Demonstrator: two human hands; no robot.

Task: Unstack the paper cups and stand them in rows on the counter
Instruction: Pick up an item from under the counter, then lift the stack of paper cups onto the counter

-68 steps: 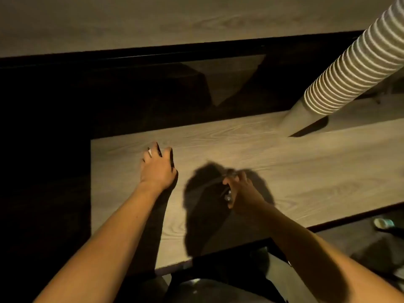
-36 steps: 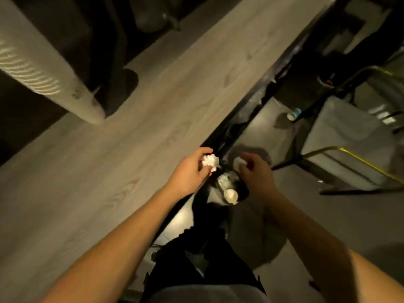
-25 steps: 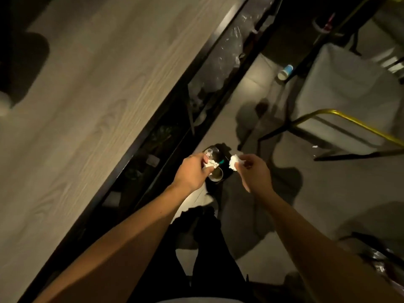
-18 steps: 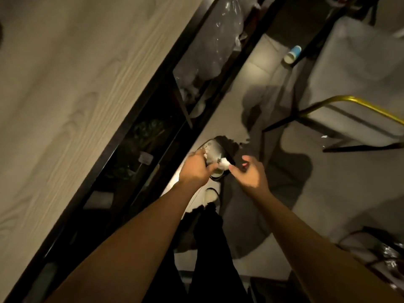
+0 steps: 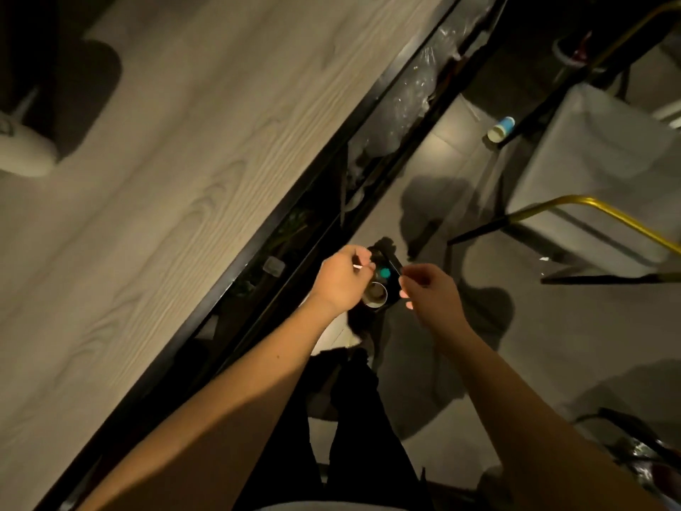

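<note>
Pale wood tabletop [image 5: 166,186] fills the left. Beyond its dark edge, over the floor [image 5: 552,344], both hands hover: the left hand [image 5: 342,280] pinches a small white scrap, the right hand [image 5: 431,291] loosely curled, empty as far as shows. Between them an open cup [image 5: 375,295] stands below; another cup [image 5: 501,129] lies far right.

A pale grey cushioned chair with a brass-yellow tubular frame [image 5: 604,215] stands on the grey floor [image 5: 552,344], near crumpled clear plastic wrap [image 5: 401,105] on a dark shelf below the worktop.
</note>
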